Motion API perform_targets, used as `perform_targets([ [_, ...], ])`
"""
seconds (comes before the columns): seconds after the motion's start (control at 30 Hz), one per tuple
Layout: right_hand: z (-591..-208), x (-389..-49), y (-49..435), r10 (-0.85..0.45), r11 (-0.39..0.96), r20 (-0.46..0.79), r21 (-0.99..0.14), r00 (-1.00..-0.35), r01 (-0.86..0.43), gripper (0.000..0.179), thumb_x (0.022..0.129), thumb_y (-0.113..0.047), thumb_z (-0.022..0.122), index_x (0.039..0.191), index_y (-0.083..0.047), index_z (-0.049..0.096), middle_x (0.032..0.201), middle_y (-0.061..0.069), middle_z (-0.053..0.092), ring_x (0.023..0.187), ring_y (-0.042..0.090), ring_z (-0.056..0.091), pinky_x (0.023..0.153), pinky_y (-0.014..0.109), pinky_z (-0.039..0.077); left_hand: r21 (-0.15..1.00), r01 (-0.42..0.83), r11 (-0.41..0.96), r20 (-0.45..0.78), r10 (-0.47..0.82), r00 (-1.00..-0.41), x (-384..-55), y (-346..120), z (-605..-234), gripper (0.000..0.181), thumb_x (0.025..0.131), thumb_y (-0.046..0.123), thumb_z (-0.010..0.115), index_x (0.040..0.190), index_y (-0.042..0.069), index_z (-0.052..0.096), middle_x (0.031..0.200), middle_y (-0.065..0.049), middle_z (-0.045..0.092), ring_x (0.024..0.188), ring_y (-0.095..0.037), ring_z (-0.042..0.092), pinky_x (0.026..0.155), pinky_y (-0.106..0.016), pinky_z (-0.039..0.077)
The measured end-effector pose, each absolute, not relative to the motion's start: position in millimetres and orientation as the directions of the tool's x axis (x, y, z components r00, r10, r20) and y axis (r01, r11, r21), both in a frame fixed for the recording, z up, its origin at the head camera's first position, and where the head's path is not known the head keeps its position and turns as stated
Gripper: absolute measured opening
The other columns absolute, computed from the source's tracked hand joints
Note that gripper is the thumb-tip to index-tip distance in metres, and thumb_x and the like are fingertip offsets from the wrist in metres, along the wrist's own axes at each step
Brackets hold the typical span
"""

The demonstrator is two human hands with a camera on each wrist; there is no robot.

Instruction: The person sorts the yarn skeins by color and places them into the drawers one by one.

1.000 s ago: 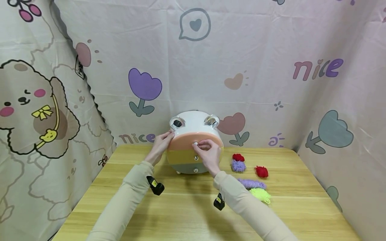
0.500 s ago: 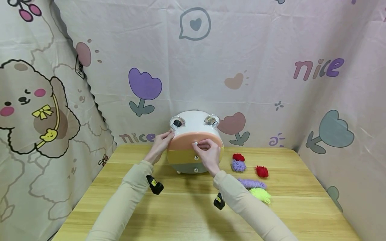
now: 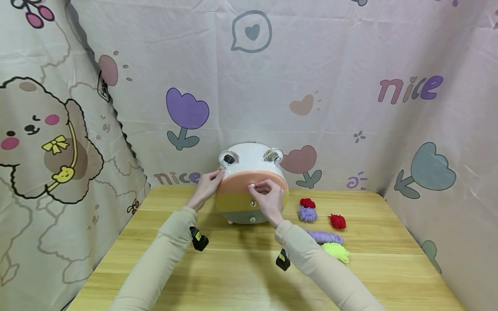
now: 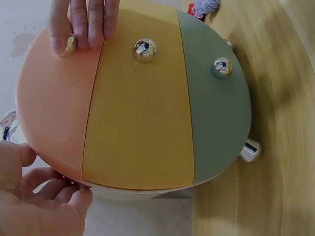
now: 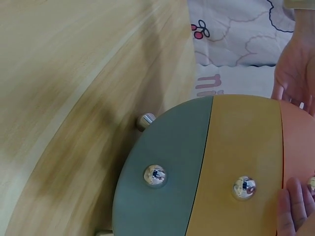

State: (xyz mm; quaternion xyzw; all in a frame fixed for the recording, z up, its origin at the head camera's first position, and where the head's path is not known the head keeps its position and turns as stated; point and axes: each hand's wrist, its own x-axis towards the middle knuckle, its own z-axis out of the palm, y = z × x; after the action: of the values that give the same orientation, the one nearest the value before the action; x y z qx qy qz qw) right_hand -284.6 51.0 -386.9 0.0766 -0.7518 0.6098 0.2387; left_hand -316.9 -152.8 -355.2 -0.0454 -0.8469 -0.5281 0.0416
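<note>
A small rounded drawer cabinet (image 3: 249, 157) with a white body and silver-rimmed eye shapes stands at the back of the table. Its front has an orange top drawer (image 4: 54, 103), a yellow middle drawer (image 4: 140, 113) and a green bottom drawer (image 4: 216, 118), each with a shiny round knob. My right hand (image 3: 270, 196) pinches the top drawer's knob (image 4: 70, 45) between thumb and finger. All three drawer fronts look flush. My left hand (image 3: 206, 188) rests its fingers and thumb against the cabinet's left side, by the orange drawer's edge; some fingertips are hidden.
Right of the cabinet lie yarn bundles on the wooden table (image 3: 233, 276): red (image 3: 308, 203) and lilac (image 3: 308, 214) together, another red (image 3: 337, 221), a long lilac one (image 3: 325, 237) and a neon yellow one (image 3: 336, 251). A printed curtain (image 3: 249, 86) hangs behind.
</note>
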Motion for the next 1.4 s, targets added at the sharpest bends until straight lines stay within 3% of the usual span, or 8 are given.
perform_targets([
  [0.43, -387.9, -279.7, 53.3, 0.163, 0.198, 0.452, -0.886, -0.877, -0.419, 0.017, 0.081, -0.005, 0.082, 0.087, 0.006, 0.071, 0.085, 0.026, 0.076, 0.073, 0.033, 0.074, 0.059, 0.012, 0.053, 0.875, 0.121, 0.468, 0.111, 0.05, -0.993, -320.4, -152.8, -355.8, 0.052, 0.108, 0.035, 0.045, 0.148, 0.002, 0.045, 0.159, -0.013, 0.039, 0.151, -0.034, 0.033, 0.127, -0.046, 0.027],
  [0.67, -390.1, -273.5, 60.1, 0.124, 0.21, 0.474, -0.871, -0.872, -0.444, 0.014, 0.081, -0.008, 0.082, 0.085, 0.001, 0.072, 0.083, 0.02, 0.077, 0.068, 0.011, 0.071, 0.061, 0.015, 0.057, 0.891, 0.119, 0.439, 0.108, 0.05, -0.993, -320.9, -153.7, -357.1, 0.051, 0.108, 0.033, 0.045, 0.148, 0.002, 0.046, 0.159, -0.013, 0.039, 0.151, -0.032, 0.033, 0.126, -0.045, 0.029],
  [0.83, -390.9, -268.5, 62.8, 0.105, 0.208, 0.484, -0.865, -0.869, -0.456, 0.015, 0.082, -0.008, 0.082, 0.086, 0.002, 0.071, 0.084, 0.02, 0.076, 0.069, 0.01, 0.071, 0.063, 0.014, 0.057, 0.893, 0.115, 0.435, 0.102, 0.054, -0.993, -320.9, -154.0, -357.4, 0.051, 0.108, 0.034, 0.045, 0.149, 0.003, 0.045, 0.16, -0.013, 0.038, 0.152, -0.032, 0.033, 0.126, -0.045, 0.03],
  [1.2, -391.3, -255.6, 65.9, 0.085, 0.194, 0.491, -0.862, -0.867, -0.469, 0.016, 0.08, -0.005, 0.083, 0.087, 0.004, 0.072, 0.086, 0.023, 0.077, 0.073, 0.027, 0.075, 0.066, 0.017, 0.06, 0.891, 0.109, 0.44, 0.092, 0.059, -0.994, -316.7, -153.9, -355.7, 0.052, 0.108, 0.035, 0.045, 0.15, 0.003, 0.044, 0.161, -0.013, 0.037, 0.152, -0.034, 0.031, 0.127, -0.047, 0.026],
  [1.4, -391.2, -247.6, 69.6, 0.043, 0.204, 0.513, -0.845, -0.857, -0.495, 0.015, 0.08, -0.008, 0.085, 0.086, 0.0, 0.073, 0.084, 0.019, 0.077, 0.073, 0.026, 0.075, 0.067, 0.018, 0.061, 0.891, 0.114, 0.44, 0.105, 0.045, -0.993, -316.9, -153.3, -355.7, 0.051, 0.108, 0.033, 0.046, 0.149, 0.003, 0.045, 0.159, -0.014, 0.039, 0.151, -0.033, 0.033, 0.127, -0.046, 0.027],
])
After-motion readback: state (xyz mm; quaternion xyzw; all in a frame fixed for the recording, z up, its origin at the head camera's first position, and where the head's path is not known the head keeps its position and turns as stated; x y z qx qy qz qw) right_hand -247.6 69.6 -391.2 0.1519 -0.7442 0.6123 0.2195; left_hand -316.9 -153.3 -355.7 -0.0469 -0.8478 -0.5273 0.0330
